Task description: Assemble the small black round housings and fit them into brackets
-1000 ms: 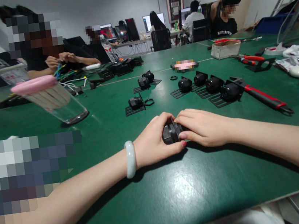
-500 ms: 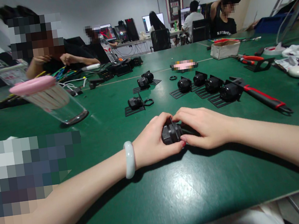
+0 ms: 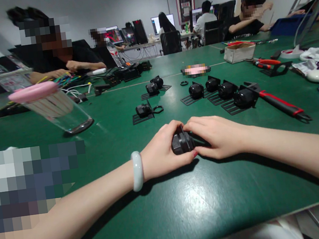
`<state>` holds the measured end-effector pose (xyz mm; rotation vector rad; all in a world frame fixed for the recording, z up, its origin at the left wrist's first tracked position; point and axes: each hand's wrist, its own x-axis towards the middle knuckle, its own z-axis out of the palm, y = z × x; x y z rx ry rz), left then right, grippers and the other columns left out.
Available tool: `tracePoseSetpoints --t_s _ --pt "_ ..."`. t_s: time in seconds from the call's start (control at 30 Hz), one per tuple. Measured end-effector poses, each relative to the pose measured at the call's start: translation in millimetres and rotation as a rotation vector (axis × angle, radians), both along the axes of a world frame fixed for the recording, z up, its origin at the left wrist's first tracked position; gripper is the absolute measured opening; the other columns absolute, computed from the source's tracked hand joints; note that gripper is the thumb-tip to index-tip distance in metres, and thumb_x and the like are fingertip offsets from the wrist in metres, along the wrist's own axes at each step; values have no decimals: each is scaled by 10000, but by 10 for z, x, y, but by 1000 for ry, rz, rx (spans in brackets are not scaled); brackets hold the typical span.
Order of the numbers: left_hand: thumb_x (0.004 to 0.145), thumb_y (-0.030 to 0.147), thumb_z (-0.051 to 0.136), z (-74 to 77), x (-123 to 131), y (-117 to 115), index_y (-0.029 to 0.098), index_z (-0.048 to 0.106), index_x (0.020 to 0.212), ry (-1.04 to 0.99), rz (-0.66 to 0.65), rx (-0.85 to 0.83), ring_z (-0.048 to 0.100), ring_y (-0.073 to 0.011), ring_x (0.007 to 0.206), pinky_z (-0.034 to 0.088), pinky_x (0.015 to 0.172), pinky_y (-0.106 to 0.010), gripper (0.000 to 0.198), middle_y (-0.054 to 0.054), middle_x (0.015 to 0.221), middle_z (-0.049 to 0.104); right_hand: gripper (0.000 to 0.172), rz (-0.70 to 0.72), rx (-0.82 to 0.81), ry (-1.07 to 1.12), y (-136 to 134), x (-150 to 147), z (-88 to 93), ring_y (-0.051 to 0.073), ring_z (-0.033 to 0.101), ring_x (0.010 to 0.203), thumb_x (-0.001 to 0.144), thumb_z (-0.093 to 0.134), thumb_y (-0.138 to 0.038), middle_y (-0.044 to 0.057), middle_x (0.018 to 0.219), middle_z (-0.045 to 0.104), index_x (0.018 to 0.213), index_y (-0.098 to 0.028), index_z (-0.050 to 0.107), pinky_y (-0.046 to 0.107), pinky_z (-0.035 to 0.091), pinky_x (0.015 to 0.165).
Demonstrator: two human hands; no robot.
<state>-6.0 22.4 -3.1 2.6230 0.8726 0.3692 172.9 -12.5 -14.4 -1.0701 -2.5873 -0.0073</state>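
Note:
My left hand (image 3: 160,150), with a pale bangle at its wrist, is wrapped round a black plastic cable gland (image 3: 178,143) just above the table. A thin black bracket plate stands upright round the gland's middle. My right hand (image 3: 220,135) pinches the gland's right end, fingertips over the ring-shaped part behind the plate; my palm hides some of it. Beyond my hands sit similar glands on slotted brackets: one (image 3: 143,110) with a loose lock nut (image 3: 158,109) beside it, and several to the right, such as the nearest gland (image 3: 243,97).
An adjustable wrench (image 3: 282,105) with red-black handle lies at right. Another lock nut (image 3: 184,83) lies farther back. A pink-lidded clear cup (image 3: 78,112) stands left; a small open box (image 3: 239,52) and pliers (image 3: 266,62) are at back right. Co-workers sit across the green table (image 3: 126,225).
My right fingers have shifted slightly on the gland's right end, while my left hand keeps its grip. In the background, the co-worker at right has leaned forward and the one at left has lowered their hands.

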Motion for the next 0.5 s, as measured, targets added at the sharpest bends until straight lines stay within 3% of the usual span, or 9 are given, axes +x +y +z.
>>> tracePoseSetpoints --t_s 0.5 --pt "661 430 554 -1 -2 13 157 399 970 -1 0 -5 505 -196 803 422 704 -320 440 -42 882 512 331 -1 19 -23 -1 -7 -7 211 507 808 764 463 -309 97 907 556 1018 -99 440 329 420 723"
